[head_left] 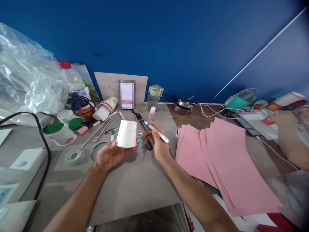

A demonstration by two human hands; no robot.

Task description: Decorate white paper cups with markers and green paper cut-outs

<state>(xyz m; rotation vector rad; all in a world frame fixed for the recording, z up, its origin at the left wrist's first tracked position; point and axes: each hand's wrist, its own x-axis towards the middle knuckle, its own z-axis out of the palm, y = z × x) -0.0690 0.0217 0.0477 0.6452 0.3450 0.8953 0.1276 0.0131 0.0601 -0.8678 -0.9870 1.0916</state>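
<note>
A white paper cup (126,134) is upside down above the middle of the table, with a thin teal line drawn near its narrow end. My left hand (110,154) holds it from below and the left, fingers closed round the wide rim. Right of the cup, my right hand (157,143) grips a white marker (161,133) whose teal tip end points up and left towards the cup, apart from it. Behind the hands lie scissors (148,145) and green paper scraps (140,140).
Pink paper sheets (227,158) lie at the right, a tape roll (73,156) at the left. Decorated cups (60,135), sticks (96,131) and a plastic bag (31,71) stand further left. A glass jar (154,98) is behind. Another person's arm (293,138) rests at far right.
</note>
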